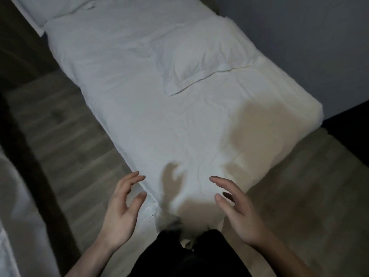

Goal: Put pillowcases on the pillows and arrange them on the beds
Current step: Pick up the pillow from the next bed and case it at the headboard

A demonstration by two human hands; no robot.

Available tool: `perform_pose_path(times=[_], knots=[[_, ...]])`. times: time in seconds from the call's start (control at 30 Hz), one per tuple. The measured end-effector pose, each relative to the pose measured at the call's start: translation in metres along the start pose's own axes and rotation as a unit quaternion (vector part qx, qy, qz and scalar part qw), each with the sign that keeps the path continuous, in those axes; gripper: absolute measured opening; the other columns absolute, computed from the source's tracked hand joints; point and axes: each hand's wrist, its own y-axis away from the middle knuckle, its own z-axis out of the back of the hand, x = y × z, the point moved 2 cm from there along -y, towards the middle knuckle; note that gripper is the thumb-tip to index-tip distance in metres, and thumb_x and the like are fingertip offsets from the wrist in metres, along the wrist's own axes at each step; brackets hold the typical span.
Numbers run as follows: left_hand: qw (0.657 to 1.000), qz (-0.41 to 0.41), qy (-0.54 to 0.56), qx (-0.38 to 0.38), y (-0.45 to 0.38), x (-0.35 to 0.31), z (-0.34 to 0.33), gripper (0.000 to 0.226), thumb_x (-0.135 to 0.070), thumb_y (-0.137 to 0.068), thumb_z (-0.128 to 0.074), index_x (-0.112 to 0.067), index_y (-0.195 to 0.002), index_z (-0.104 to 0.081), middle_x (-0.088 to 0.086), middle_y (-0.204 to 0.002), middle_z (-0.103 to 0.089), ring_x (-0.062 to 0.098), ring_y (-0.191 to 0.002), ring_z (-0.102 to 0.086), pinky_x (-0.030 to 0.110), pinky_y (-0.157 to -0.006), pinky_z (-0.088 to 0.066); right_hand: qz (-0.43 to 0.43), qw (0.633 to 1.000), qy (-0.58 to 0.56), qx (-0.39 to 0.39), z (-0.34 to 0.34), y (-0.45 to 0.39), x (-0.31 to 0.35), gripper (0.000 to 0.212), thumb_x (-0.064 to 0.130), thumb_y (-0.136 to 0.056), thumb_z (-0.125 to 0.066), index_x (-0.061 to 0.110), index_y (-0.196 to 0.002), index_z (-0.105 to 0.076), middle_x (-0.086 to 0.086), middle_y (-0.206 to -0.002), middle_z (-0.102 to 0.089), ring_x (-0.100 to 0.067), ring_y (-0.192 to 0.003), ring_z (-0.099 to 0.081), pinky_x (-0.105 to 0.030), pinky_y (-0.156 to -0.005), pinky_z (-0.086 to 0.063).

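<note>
- Cased pillow (201, 70) lying askew mid-bed, toward the wall side, far corner and flap rumpled, well apart from both hands.
- Second pillow (54, 7) at the far head end, only partly in frame; cannot tell how neatly cased.
- Bed (139, 120) covered in a wrinkled white sheet, near corner just ahead of the hands.
- Left hand (121, 208) hovering over the near bed edge, fingers spread and lightly curved, holding nothing.
- Right hand (239, 212) likewise bare, fingers extended and apart, thumb out, above the sheet, not plainly touching it.
- Likely step: reaching forward for the mid-bed pillow to carry it to the head end.
- Risk: gripping by the loose flap alone, so the case slides partway off the filling.
- Risk: dragging rather than lifting, bunching the already creased sheet under it.
- Risk: dim light and hand shadows on the sheet hiding the case's open end, leaving it set facing the wrong way.
- Risk: long lean from the foot of the bed, knees against the mattress, giving a weak one-handed grab and a drop toward the floor (65, 136) on the left.
- Another white bed edge (18, 226) at far left, mostly out of frame.
</note>
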Motion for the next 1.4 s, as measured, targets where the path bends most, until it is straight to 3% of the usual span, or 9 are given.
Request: perform_pose_path(times=[0.1,0.37,0.53,0.67,0.83,1.03,1.2,1.3,1.4], knots=[[1.0,-0.004,0.0,0.006,-0.008,-0.003,-0.011,0.039,-0.033,-0.092,-0.058,-0.025,-0.13,-0.065,-0.013,-0.148,-0.053,0.009,-0.142,-0.047,0.05,-0.118,-0.038,-0.005,1.0,0.0,0.004,0.01,0.0,-0.001,0.039,0.018,-0.104,-0.055,0.041,-0.135,-0.059,0.024,-0.146,-0.054,0.0,-0.142,-0.044,-0.039,-0.118,-0.038],[0.999,0.018,-0.003,-0.041,-0.012,-0.031,-0.051,0.04,-0.037,-0.092,-0.056,-0.027,-0.129,-0.065,-0.017,-0.148,-0.053,0.008,-0.143,-0.045,0.048,-0.119,-0.037,-0.009,0.999,0.017,0.03,0.074,-0.01,-0.024,0.041,0.022,-0.103,-0.057,0.05,-0.133,-0.059,0.028,-0.143,-0.054,0.004,-0.137,-0.047,-0.035,-0.116,-0.04],[0.995,0.054,0.01,-0.082,0.011,-0.068,-0.148,0.044,-0.047,-0.09,-0.053,-0.03,-0.129,-0.064,-0.019,-0.148,-0.052,0.006,-0.143,-0.045,0.039,-0.116,-0.038,0.007,0.997,0.009,0.079,0.167,-0.022,-0.071,0.038,0.035,-0.097,-0.057,0.052,-0.131,-0.06,0.027,-0.141,-0.058,0.006,-0.134,-0.05,-0.019,-0.111,-0.039],[0.992,0.086,0.002,-0.095,0.013,-0.104,-0.239,0.039,-0.038,-0.094,-0.057,-0.032,-0.133,-0.063,-0.021,-0.152,-0.049,0.005,-0.146,-0.042,0.035,-0.116,-0.037,0.001,0.995,-0.037,0.094,0.255,-0.032,-0.117,0.044,0.038,-0.089,-0.06,0.049,-0.132,-0.063,0.021,-0.139,-0.063,0.009,-0.132,-0.053,-0.003,-0.101,-0.039],[0.99,0.097,0.035,-0.097,-0.004,-0.182,-0.366,0.046,-0.049,-0.09,-0.056,-0.037,-0.134,-0.062,-0.021,-0.152,-0.05,0.007,-0.144,-0.044,0.033,-0.114,-0.039,0.03,0.993,-0.043,0.104,0.393,-0.057,-0.168,0.047,0.026,-0.092,-0.062,0.044,-0.136,-0.061,0.013,-0.145,-0.061,-0.003,-0.139,-0.051,-0.019,-0.113,-0.04],[0.994,0.088,-0.004,-0.071,-0.015,-0.234,-0.451,0.041,-0.028,-0.095,-0.068,-0.039,-0.134,-0.061,-0.019,-0.152,-0.048,0.006,-0.145,-0.043,0.029,-0.114,-0.036,0.064,0.993,-0.032,0.095,0.507,-0.098,-0.188,0.048,0.03,-0.093,-0.06,0.028,-0.14,-0.058,0.013,-0.147,-0.058,-0.005,-0.141,-0.049,-0.023,-0.117,-0.037],[0.989,0.106,-0.052,-0.094,-0.034,-0.266,-0.487,0.042,-0.031,-0.094,-0.07,-0.04,-0.134,-0.06,-0.021,-0.155,-0.045,0.0,-0.145,-0.04,0.001,-0.107,-0.028,0.087,0.985,0.009,0.152,0.544,-0.145,-0.186,0.047,0.033,-0.094,-0.06,0.031,-0.141,-0.057,0.015,-0.15,-0.054,-0.006,-0.143,-0.047,-0.036,-0.119,-0.039],[0.988,0.096,-0.05,-0.111,-0.067,-0.283,-0.514,0.042,-0.033,-0.094,-0.069,-0.039,-0.134,-0.06,-0.021,-0.155,-0.044,0.0,-0.145,-0.04,0.005,-0.109,-0.029,0.103,0.981,0.034,0.162,0.57,-0.173,-0.182,0.048,0.036,-0.094,-0.061,0.032,-0.142,-0.056,0.016,-0.151,-0.053,-0.005,-0.144,-0.045,-0.041,-0.119,-0.039],[0.99,0.08,-0.043,-0.106,-0.122,-0.302,-0.543,0.041,-0.035,-0.097,-0.068,-0.041,-0.136,-0.057,-0.025,-0.156,-0.041,0.002,-0.147,-0.037,0.017,-0.102,-0.043,0.095,0.983,0.05,0.15,0.611,-0.202,-0.183,0.05,0.043,-0.093,-0.06,0.037,-0.142,-0.055,0.018,-0.151,-0.052,-0.003,-0.144,-0.045,-0.04,-0.119,-0.039]])
